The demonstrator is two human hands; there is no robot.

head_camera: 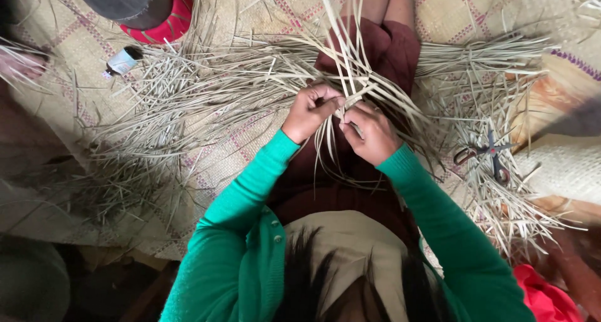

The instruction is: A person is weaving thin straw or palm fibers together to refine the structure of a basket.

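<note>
While both hands meet above the maroon skirt [382,53], left hand [311,111] and right hand [370,133] pinch pale straw strips [350,78] — scissors [485,153] right of it.

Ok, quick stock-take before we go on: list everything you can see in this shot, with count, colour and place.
strips: a bundle, pale straw, held in both hands over the lap
loose strips: many, pale straw, spread on the mat on both sides
woven mat: one, tan with pink lines, under everything
scissors: one, dark with reddish handles, on the strips at right
small bottle: one, pale with dark cap, upper left
round object: one, grey over red, top left
red cloth: one, bottom right
left hand: closed on the strips
right hand: closed on the strips
</note>
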